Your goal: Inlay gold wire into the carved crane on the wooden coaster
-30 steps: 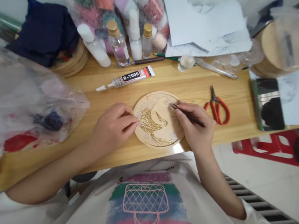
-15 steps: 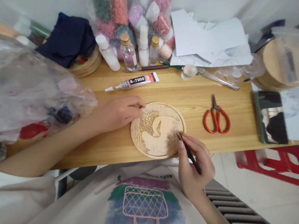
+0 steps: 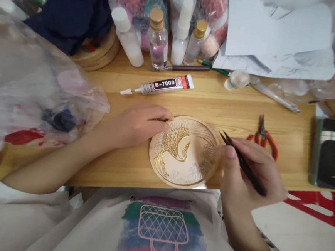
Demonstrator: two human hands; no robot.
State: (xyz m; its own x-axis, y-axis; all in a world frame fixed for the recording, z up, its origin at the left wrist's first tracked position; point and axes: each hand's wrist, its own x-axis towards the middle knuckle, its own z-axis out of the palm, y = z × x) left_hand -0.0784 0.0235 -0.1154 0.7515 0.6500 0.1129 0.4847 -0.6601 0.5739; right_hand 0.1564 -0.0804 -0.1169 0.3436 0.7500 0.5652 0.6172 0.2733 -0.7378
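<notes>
A round wooden plaque (image 3: 193, 166) with a gold-lined crane and fine drawn lines lies near the table's front edge. My left hand (image 3: 138, 127) rests at its upper left rim, fingertips on the edge; whether a thin dark thing shows between the fingers is too small to tell. Black tweezers (image 3: 244, 164) are pinched in my right hand (image 3: 253, 175), just right of the plaque, their slightly parted tips pointing up and left, clear of it. Red-handled pliers (image 3: 261, 136) lie behind my right hand, which partly hides them.
Behind the plaque lies a B-7000 glue tube (image 3: 165, 84). Farther back stand bottles (image 3: 158, 43), papers (image 3: 279, 33) and a brown-handled tool (image 3: 189, 68). A plastic bag (image 3: 43, 84) covers the left side; a phone (image 3: 333, 154) lies far right.
My right hand has moved right with the tweezers, off the plaque's surface, and now partly covers the pliers. The view has shifted closer. My left hand stays on the plaque's rim.
</notes>
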